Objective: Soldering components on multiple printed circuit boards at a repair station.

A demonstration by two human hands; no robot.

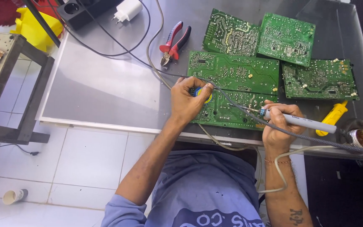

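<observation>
Head view: hands (232,111) near table edge (106,125)

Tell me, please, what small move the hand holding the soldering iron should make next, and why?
Probably lower the tip the last bit onto the nearest green circuit board. The right hand grips the soldering iron like a pen, its tip just above that board, while the left hand holds a small blue and yellow spool at the board's left end. Whether the tip already touches cannot be told.
</observation>
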